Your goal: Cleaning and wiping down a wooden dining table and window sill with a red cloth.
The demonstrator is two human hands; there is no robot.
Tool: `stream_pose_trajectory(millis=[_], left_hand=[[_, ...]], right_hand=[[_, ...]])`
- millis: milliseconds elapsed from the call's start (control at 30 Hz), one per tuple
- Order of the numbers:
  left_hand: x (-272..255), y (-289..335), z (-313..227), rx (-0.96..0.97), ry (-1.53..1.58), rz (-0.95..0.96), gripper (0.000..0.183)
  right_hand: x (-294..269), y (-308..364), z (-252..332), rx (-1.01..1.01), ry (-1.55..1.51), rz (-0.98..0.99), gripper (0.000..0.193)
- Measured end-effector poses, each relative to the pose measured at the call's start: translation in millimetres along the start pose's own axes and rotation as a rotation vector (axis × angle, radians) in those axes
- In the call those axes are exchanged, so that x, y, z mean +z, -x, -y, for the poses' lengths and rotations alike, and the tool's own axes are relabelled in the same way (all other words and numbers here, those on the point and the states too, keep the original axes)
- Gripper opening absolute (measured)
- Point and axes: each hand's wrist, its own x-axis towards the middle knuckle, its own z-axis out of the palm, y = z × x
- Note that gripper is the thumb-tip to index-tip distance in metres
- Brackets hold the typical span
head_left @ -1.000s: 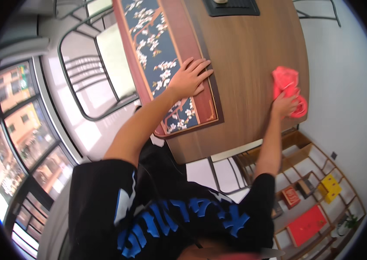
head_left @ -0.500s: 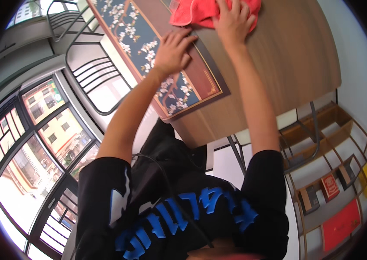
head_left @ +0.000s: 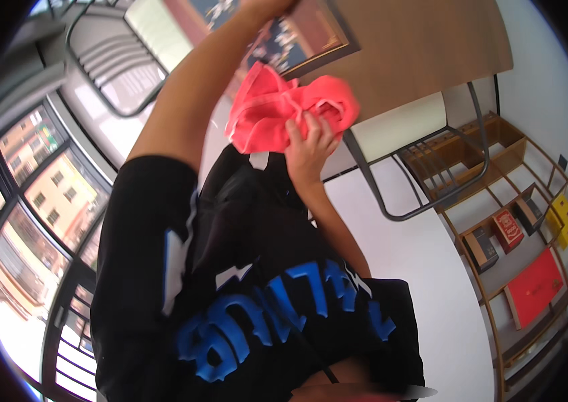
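Observation:
My right hand [head_left: 310, 149] is closed on a crumpled coral-red cloth [head_left: 267, 117], held at the table's near edge in front of my body. The cloth bunches up past the fingers and overlaps the corner of the mat. My left hand [head_left: 267, 7] is at the upper edge of the view, over the floral mat [head_left: 285, 50] on the wooden table [head_left: 424, 47]. Its fingers are cut off, so I cannot see whether they hold anything. The mat has a dark panel with white blossoms and a brown border.
A metal-framed chair [head_left: 401, 130] with a pale seat stands at the table's right end, another chair [head_left: 113, 60] at the left. Beyond on the right is a shelf rack [head_left: 478, 228] with boxes and a red panel [head_left: 534, 287]. Large windows [head_left: 49, 181] fill the left side.
My right hand has drawn the cloth off the far part of the table toward my body. My left hand has reached farther up. The view has shifted, and the table sits higher in it.

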Motion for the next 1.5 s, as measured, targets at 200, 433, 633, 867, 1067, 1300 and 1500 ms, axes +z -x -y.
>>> stream_pose_trajectory(millis=[200, 433, 633, 867, 1067, 1300, 1500], left_hand=[[-7, 69, -43, -0.095, 0.244, 0.004, 0.043], [-102, 347, -11, -0.266, 0.775, 0.227, 0.035], [-203, 585, 42, -1.152, 1.285, 0.607, 0.041], [-195, 665, 44, -1.802, 1.564, -0.017, 0.041], [-197, 644, 116, -1.719, 1.529, 0.040, 0.037], [-263, 546, 308, -1.457, 1.462, 0.019, 0.035], [-422, 402, 445, -1.061, 0.773, -0.287, 0.036]], right_hand=[[-22, -30, -29, 0.061, 0.183, 0.133, 0.054], [-18, -87, -77, 0.269, 0.237, -0.035, 0.050], [4, -60, -28, 0.108, 0.255, 0.182, 0.071], [-15, -65, 146, -0.095, -0.228, 0.441, 0.038], [-13, -167, 301, -0.173, -0.491, 0.372, 0.036], [85, -230, 392, -0.060, -0.634, 0.284, 0.030], [109, -273, 490, 0.019, -0.692, 0.348, 0.031]])
